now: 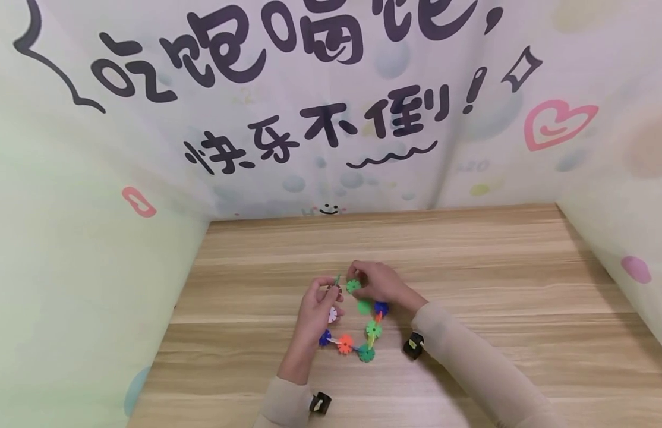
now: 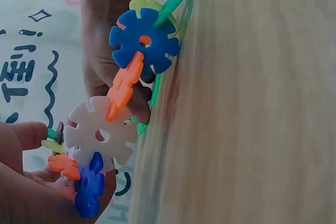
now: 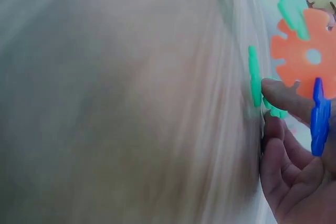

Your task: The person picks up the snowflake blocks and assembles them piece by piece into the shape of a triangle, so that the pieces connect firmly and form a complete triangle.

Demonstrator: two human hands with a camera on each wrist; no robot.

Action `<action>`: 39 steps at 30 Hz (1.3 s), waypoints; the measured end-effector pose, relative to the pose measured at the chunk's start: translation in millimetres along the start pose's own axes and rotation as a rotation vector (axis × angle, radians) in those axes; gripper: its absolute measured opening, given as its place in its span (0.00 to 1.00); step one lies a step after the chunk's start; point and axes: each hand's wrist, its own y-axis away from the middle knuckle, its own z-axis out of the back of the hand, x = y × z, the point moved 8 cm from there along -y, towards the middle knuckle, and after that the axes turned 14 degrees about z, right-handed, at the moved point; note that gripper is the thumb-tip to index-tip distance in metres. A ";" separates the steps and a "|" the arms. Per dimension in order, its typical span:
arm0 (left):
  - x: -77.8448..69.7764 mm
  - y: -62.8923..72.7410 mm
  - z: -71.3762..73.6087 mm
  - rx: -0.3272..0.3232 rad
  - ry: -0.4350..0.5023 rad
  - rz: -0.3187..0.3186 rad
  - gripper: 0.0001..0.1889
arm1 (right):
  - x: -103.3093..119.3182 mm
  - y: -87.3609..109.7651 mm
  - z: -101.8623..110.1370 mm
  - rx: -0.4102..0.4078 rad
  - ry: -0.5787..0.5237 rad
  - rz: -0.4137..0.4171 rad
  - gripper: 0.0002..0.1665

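Note:
Snowflake building discs in several colours are slotted into a curved chain [image 1: 345, 345] on the table between the hands. My left hand [image 1: 312, 312] grips the chain's left end, where a dark disc [image 1: 335, 290] and an edge-on green disc stand at the fingertips. A white disc [image 2: 100, 134] and a blue disc [image 2: 89, 188] hang by that hand in the left wrist view. Farther right, my right hand [image 1: 383, 282] pinches a green disc [image 1: 353, 287], apart from the left hand's end. Another green disc [image 1: 364, 307] lies below it. Near the right wrist is the chain's other blue end [image 1: 381, 308].
The wood-grain table [image 1: 470, 267] meets a printed white back wall [image 1: 288, 190] and side walls. A small black device [image 1: 413, 346] sits at the right sleeve, and another black device [image 1: 321, 403] at the left sleeve.

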 end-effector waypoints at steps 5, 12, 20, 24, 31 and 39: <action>2.2 -1.6 2.3 -0.013 0.013 -0.016 0.15 | -2.2 4.5 4.0 -0.021 -0.143 -0.016 0.14; 4.4 -2.0 2.0 -0.007 0.037 -0.018 0.14 | -3.1 10.7 19.1 -0.165 -0.574 -0.072 0.16; 5.3 -2.8 0.3 0.007 0.050 -0.003 0.13 | 16.4 8.4 32.9 -0.241 -0.668 -0.054 0.17; 4.7 -2.7 -0.3 0.012 0.061 -0.005 0.13 | 26.2 7.0 37.0 -0.244 -0.609 -0.045 0.17; 4.0 -3.6 -1.1 0.009 0.054 -0.005 0.11 | 31.7 4.4 37.6 -0.223 -0.485 -0.025 0.16; 0.5 -3.8 -1.5 -0.007 0.032 -0.015 0.09 | 41.7 1.3 41.4 -0.193 -0.319 0.037 0.14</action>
